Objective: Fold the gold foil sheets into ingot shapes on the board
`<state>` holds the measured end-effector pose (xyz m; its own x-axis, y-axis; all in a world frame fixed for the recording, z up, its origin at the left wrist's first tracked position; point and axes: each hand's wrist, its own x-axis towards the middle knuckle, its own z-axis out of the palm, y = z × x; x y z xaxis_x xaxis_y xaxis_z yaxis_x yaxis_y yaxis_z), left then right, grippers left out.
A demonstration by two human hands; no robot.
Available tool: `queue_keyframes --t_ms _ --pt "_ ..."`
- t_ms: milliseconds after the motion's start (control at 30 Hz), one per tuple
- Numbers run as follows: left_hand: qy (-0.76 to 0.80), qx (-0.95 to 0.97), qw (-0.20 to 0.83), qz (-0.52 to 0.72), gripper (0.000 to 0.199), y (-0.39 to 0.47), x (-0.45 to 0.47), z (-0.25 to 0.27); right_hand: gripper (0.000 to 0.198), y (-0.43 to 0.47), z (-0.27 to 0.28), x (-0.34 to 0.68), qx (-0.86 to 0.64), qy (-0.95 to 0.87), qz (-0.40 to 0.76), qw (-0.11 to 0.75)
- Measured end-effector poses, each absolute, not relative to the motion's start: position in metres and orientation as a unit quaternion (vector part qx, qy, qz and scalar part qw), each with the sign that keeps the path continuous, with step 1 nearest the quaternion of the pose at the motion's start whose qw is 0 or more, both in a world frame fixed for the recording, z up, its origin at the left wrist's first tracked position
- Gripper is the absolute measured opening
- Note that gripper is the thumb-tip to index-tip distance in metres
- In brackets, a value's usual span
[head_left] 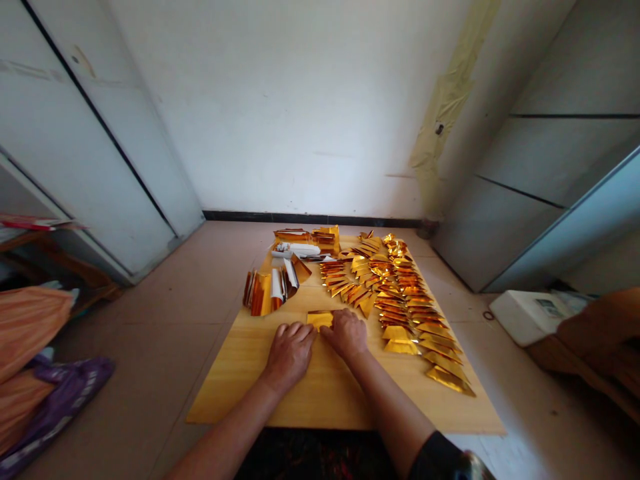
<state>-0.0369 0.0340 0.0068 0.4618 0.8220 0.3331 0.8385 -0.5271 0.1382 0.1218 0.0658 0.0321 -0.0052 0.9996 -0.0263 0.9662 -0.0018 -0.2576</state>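
A small piece of gold foil paper (320, 319) lies on the wooden board between my hands. My left hand (291, 348) is at its left edge, fingers curled and fingertips down against it. On the paper's right side my right hand (349, 331) has its fingers bent and pressed together over the edge. The fingertips and the undersides of both hands are hidden. Rows of folded gold foil pieces (419, 300) overlap along the right of the board, and more fan out in a curve (353, 283) beyond my right hand.
Bent gold and white sheets (273, 291) stand in a bundle at the board's (225, 380) left, with another stack (305, 237) at the far edge. A white box (520, 317) sits right on the floor. Purple and orange bags (75, 393) lie left. Cabinets flank both sides.
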Motion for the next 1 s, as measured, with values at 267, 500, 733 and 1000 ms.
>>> queue_keyframes --t_ms 267,500,733,1000 --pt "-0.508 -0.840 0.018 -0.192 0.032 0.028 -0.036 0.007 0.028 0.067 0.033 0.120 -0.716 -0.686 0.110 0.071" --pt "-0.514 -0.833 0.017 -0.206 0.030 0.026 -0.038 0.007 0.010 0.069 0.027 0.135 -0.698 -0.693 0.147 0.101" --pt "-0.518 -0.832 0.000 -0.200 0.032 0.025 -0.038 0.012 0.019 0.074 0.015 0.143 -0.685 -0.696 0.167 0.135" --pt "-0.516 -0.831 -0.034 -0.203 0.033 0.031 -0.044 0.007 0.023 0.069 0.011 0.149 -0.671 -0.694 0.141 0.219"
